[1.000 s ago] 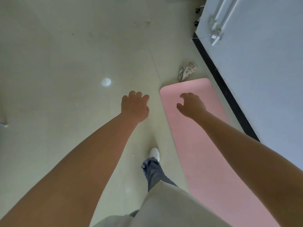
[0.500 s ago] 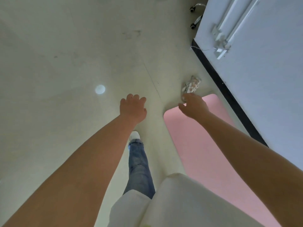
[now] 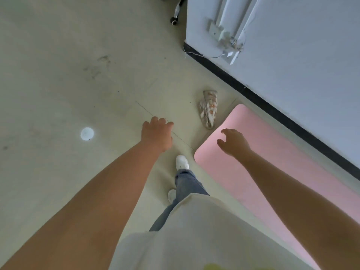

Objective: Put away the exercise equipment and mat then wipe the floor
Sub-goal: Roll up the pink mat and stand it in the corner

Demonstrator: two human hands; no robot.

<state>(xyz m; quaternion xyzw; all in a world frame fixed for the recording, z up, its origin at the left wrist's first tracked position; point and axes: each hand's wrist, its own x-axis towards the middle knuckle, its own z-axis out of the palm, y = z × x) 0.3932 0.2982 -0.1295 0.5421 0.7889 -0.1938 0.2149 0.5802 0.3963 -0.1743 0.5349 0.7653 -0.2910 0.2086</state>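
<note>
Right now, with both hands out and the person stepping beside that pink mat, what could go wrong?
The crumpled cloth lies on the floor just ahead of the white shoe; a foot could catch or slip on it. The pink mat lies flat close by; stepping on its edge might shift it.

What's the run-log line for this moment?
left hand: open, empty | right hand: open, above pink mat | mat: unrolled, flat | crumpled cloth: on floor beside mat end

Both bare arms reach forward and down — the left hand (image 3: 157,134) toward twelve o'clock, knuckles up, fingers seemingly loosely bent. The right hand (image 3: 233,142) lies out toward one o'clock, fingers and thumb half-curled in a loose claw — holding nothing.
</note>
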